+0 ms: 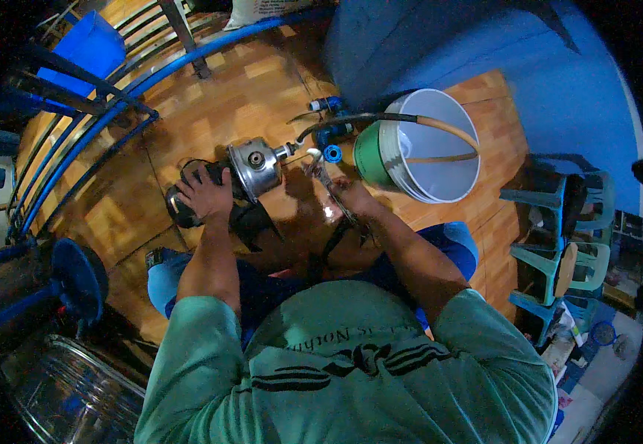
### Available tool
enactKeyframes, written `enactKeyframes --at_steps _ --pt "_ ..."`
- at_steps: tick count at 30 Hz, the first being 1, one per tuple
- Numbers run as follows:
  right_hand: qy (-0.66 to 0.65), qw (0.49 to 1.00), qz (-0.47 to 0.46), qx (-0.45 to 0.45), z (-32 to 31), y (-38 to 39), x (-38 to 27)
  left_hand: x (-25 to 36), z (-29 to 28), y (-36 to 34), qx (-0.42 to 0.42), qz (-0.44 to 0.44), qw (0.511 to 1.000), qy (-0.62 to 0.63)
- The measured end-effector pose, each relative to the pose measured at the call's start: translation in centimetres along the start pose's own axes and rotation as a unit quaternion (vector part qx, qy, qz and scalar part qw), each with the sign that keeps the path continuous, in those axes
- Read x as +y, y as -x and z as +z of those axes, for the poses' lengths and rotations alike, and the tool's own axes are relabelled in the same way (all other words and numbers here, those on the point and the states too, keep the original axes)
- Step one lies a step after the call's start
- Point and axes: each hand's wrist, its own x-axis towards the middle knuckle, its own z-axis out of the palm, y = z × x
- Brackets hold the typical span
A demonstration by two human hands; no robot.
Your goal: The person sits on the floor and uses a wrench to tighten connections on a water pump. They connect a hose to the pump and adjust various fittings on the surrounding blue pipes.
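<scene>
An electric water pump (256, 169), with a shiny metal head and a black motor, lies on the wooden-patterned floor between my knees and the railing. My left hand (204, 194) rests on the black motor with its fingers spread. Close to the pump's outlet, my right hand (352, 198) is closed around something thin and crumpled that I cannot make out. Beyond that hand are blue pipe fittings (332, 153). A hose (380, 117), dark then tan, runs from near the pump's outlet into a white bucket (440, 111) with a green band.
Blue curved metal railing (210, 46) bounds the far left, with a blue container (92, 52) behind it. Blue and teal plastic stools (536, 260) stand at the right, near a blue wall (558, 96). A glass-like or clear-wrapped object (69, 385) sits at the lower left.
</scene>
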Motion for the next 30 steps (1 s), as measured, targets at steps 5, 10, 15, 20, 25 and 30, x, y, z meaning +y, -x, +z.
enactKeyframes --at_steps 5,10,15,20,25,30 --pt "-0.054 0.997 0.059 -0.008 -1.4 -5.0 -1.6 0.1 0.1 -0.1 0.003 -0.003 1.0 -0.031" --pt "-0.04 0.993 0.091 -0.065 -3.4 -7.5 0.1 0.3 -0.2 -0.2 -0.024 -0.004 0.998 -0.053" --pt "-0.085 0.986 0.097 -0.108 -2.7 -9.4 -0.1 0.3 -0.1 -0.3 -0.008 0.003 0.999 -0.037" --pt "-0.086 0.982 0.105 -0.133 -1.6 -11.6 -3.2 0.2 0.1 -0.3 0.035 0.018 0.999 -0.028" --pt "-0.076 0.989 0.093 -0.09 -1.1 -12.2 -2.5 0.2 0.4 -0.1 0.04 0.018 0.999 -0.021" --pt "-0.148 0.973 0.166 -0.066 1.0 -11.6 -3.3 0.1 0.5 -0.1 0.071 0.031 0.997 -0.008"
